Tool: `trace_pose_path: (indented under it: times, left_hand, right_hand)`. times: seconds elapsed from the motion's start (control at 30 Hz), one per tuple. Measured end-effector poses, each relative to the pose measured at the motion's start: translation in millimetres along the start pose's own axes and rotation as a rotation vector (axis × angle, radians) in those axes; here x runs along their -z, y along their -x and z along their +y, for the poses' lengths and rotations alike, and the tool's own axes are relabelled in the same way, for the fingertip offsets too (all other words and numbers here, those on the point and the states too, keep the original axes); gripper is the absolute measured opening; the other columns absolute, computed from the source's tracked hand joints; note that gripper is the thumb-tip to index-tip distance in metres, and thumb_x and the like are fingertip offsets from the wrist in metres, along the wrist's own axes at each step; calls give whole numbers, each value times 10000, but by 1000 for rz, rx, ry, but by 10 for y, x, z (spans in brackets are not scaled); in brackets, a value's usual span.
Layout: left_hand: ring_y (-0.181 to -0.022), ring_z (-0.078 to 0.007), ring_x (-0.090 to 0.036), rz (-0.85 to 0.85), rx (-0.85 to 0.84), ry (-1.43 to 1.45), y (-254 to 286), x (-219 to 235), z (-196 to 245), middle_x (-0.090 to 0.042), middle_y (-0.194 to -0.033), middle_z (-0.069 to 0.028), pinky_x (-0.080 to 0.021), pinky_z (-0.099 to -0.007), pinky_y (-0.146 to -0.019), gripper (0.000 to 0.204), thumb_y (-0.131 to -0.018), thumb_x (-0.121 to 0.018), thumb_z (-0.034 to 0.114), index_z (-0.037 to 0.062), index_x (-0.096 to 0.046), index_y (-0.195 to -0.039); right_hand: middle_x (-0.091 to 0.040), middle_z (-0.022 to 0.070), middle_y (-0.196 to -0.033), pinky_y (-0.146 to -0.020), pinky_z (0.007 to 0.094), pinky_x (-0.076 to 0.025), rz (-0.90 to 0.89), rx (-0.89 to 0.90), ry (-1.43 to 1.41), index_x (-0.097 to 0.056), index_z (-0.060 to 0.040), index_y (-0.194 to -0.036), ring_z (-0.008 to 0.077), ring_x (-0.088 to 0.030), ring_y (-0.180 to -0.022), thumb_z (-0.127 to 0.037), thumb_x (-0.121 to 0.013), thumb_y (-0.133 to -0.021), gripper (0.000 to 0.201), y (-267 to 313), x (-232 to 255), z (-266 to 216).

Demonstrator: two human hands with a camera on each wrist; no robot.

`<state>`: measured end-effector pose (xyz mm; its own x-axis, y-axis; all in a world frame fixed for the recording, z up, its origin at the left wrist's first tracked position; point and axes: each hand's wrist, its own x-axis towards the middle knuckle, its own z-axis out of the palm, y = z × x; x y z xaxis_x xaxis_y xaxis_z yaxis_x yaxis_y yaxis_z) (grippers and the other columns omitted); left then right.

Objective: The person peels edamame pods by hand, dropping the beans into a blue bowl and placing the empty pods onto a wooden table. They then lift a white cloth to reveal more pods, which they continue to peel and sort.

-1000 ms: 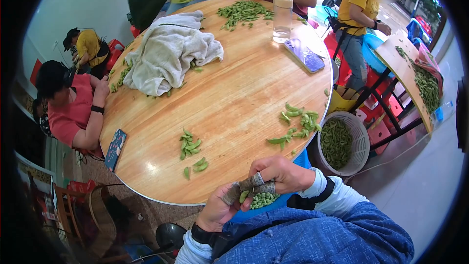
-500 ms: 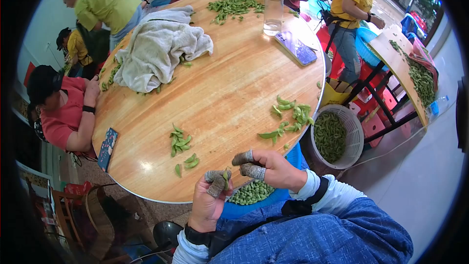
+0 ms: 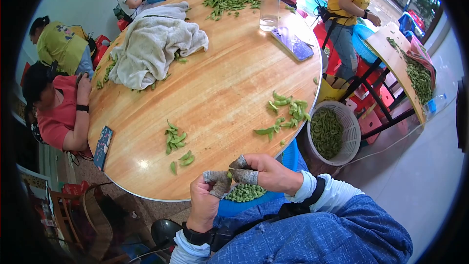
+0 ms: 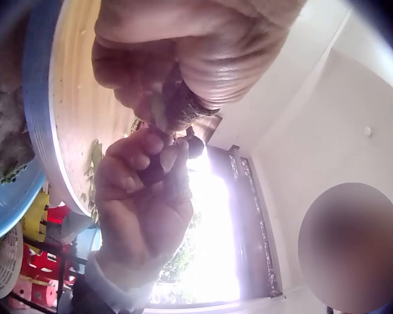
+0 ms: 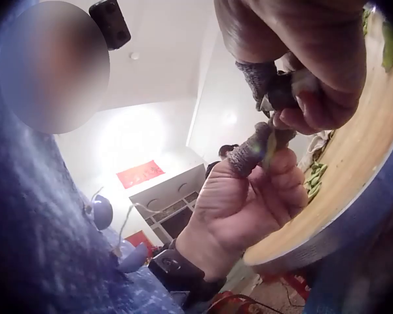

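Observation:
Both hands meet above a blue basin (image 3: 234, 208) of shelled green beans (image 3: 245, 192) at the table's near edge. The left hand (image 3: 206, 200) pinches a green pod (image 3: 229, 175) between thumb and forefinger, both in grey-brown finger covers. The right hand (image 3: 273, 173), its thumb and forefinger also covered, pinches at the pod's tip. In the right wrist view the pod (image 5: 270, 147) stands upright in the left hand's fingers (image 5: 245, 157), with the right hand (image 5: 308, 65) touching above it.
On the round wooden table (image 3: 220, 93) lie loose pods (image 3: 175, 139), a grey towel (image 3: 156, 44), a phone (image 3: 292, 44), a bottle (image 3: 269, 7) and a patterned booklet (image 3: 103, 147). A white basket (image 3: 349, 132) of pods stands at the right. Several people are around.
The hands were together, parted with the pod in the left hand, and now meet again at it. The person in yellow-green has moved left and bent down; the head view has shifted slightly.

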<state>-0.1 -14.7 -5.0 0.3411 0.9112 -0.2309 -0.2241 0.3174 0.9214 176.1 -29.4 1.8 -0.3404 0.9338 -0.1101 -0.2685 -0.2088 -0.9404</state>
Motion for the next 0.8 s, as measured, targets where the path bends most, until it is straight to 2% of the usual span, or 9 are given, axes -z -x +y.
trace_pose_path:
  times: [0.13, 0.23, 0.33, 0.43, 0.53, 0.63, 0.73, 0.8]
  left_hand:
    - [-676, -88, -559, -7, 22, -52, 4, -22, 24, -602, -772, -43, -459, -199, -602, 118, -759, -627, -18, -26, -581, -868]
    - [-682, -95, -563, -12, 33, 18, 9, -22, 10, -602, -783, -52, -462, -204, -606, 121, -756, -618, -34, -30, -571, -868]
    - [-677, -99, -563, 3, 32, 72, 27, -79, 52, -598, -786, -55, -466, -210, -606, 116, -755, -608, -43, -28, -558, -859]
    - [-678, -104, -563, -36, -2, 82, 21, -3, -22, -595, -784, -53, -467, -216, -603, 118, -753, -607, -42, -21, -549, -854]
    - [-646, -93, -532, -14, 17, 13, 26, -66, 49, -572, -759, -31, -425, -211, -576, 147, -748, -646, 49, 10, -537, -839]
    - [-648, -118, -538, 52, -56, -283, 25, -82, 31, -573, -752, -48, -424, -228, -588, 156, -750, -638, 56, 2, -535, -853]
    - [-654, -150, -539, 33, -416, -889, 51, -207, 100, -565, -734, -69, -414, -267, -579, 149, -767, -603, 60, -13, -531, -874]
    - [-655, -160, -527, 35, -605, -1085, 13, -131, 3, -553, -728, -74, -406, -295, -573, 157, -778, -576, 67, -22, -522, -895]
  right_hand:
    - [-577, 6, -820, -675, 212, -420, -1, -29, -39, -543, 15, -932, 61, -498, -771, -98, -524, -860, 134, -4, 18, 49]
    - [-578, 7, -893, -744, 230, -423, -14, -39, -12, -535, 26, -971, 76, -510, -839, -88, -506, -870, 155, -6, 32, 87]
    - [-580, 15, -803, -658, 224, -427, 33, 27, 8, -549, 27, -902, 69, -495, -746, -58, -520, -845, 106, -39, 20, 190]
    - [-582, 11, -830, -695, 233, -428, 16, 29, 84, -544, 28, -926, 74, -504, -777, -54, -508, -850, 118, -60, 29, 212]
    - [-581, 3, -818, -704, 237, -429, 34, 29, 118, -544, 24, -919, 70, -505, -782, -49, -505, -850, 108, -67, 22, 206]
    - [-582, 17, -802, -697, 243, -431, 86, 44, 102, -547, 22, -897, 75, -506, -773, -42, -505, -843, 94, -72, -3, 176]
    - [-584, 42, -785, -682, 261, -434, 138, 132, 247, -545, 20, -886, 87, -508, -754, -49, -517, -829, 93, -79, 3, 111]
    - [-584, 59, -780, -672, 276, -435, 144, 160, 432, -540, 19, -883, 97, -508, -741, -59, -528, -818, 102, -61, -14, -5]
